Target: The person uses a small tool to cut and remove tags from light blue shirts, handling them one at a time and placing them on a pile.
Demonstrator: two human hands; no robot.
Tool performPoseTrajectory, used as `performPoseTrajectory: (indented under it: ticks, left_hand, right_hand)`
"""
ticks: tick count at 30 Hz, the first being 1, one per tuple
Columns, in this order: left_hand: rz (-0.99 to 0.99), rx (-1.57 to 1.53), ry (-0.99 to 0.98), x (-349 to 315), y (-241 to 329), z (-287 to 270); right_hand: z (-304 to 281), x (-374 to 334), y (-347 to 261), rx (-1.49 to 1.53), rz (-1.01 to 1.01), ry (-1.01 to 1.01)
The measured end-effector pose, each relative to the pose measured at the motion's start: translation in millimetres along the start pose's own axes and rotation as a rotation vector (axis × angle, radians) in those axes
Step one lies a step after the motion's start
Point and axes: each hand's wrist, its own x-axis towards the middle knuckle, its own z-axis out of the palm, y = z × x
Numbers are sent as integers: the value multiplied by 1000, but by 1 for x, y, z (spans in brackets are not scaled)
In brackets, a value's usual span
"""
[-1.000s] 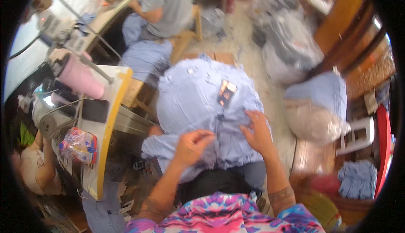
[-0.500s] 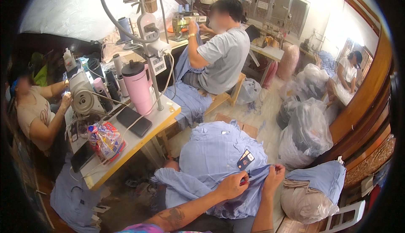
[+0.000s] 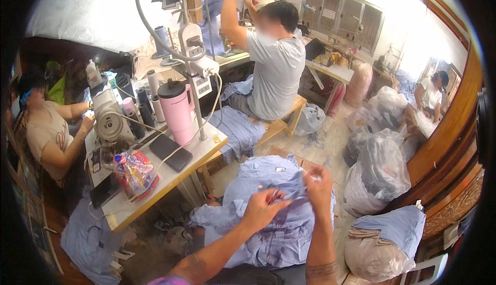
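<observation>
A heap of light blue shirts (image 3: 253,181) lies in front of me, over my lap and a low support. My right hand (image 3: 319,186) pinches a raised edge of one blue shirt (image 3: 293,188). Beside it, my left hand (image 3: 263,206) is closed around a small tool (image 3: 274,196) that looks like thread snips, its tip close to the lifted cloth. Motion smears the left fingers, so whether they also grip the cloth is hard to make out. A small white label (image 3: 280,170) shows on the heap's far part.
To the left, a sewing table (image 3: 219,143) holds a pink tumbler (image 3: 175,112), a phone (image 3: 170,152), a plastic packet (image 3: 135,174) and a sewing machine (image 3: 109,120). Co-workers sit left and ahead. Clear plastic bags (image 3: 377,166) and a cloth bundle (image 3: 382,238) stand right.
Both hands have moved up and left, lifting the shirt edge off the heap. The dark tag by the hands no longer shows. A co-worker ahead has raised blue cloth higher.
</observation>
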Motion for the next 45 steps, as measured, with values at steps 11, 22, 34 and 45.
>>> performPoseTrajectory:
  ticks: [11,22,34,45]
  left_hand:
    - [-509,-440,155,-100,-57,8]
    - [117,271,151,-119,-60,-43]
    - [-140,492,398,-71,-147,-146]
    - [-255,126,90,-103,-33,-50]
  right_hand:
    - [15,-223,64,854,948,-472]
    - [37,-204,78,1411,1040,-134]
    - [20,-205,78,1431,1063,-83]
    - [25,-216,76,1617,1035,-207]
